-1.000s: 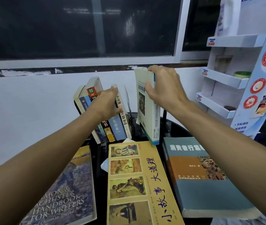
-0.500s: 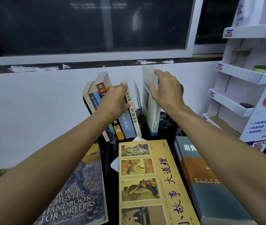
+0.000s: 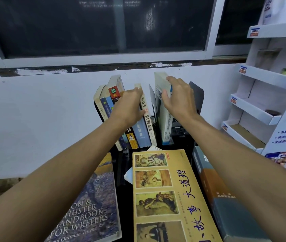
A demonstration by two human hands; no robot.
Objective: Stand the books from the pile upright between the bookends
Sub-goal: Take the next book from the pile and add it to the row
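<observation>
left of the bookend point(image 3: 198, 98), the white book point(image 3: 166, 126) is gripped by the right hand point(image 3: 178, 100); farther left, leaning books point(image 3: 143, 132) are pressed by the flat left hand point(image 3: 130, 107).

We see a black table point(image 3: 121, 173) w/ 3 flat bks: writers' handbook point(image 3: 89, 206), yellow book point(image 3: 166, 198), teal book point(image 3: 229, 206); upright row point(image 3: 141, 135) behind.

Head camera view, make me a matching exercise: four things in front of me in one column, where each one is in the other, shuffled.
1. Handbook for Writers
2. yellow book
3. white book
4. dark bookend

A. upright, gripped at the top by the right hand
B. flat, front centre
C. standing just beyond the right hand
D. flat, front left

Pairs: 1-D, 2-B, 3-A, 4-C.
</observation>
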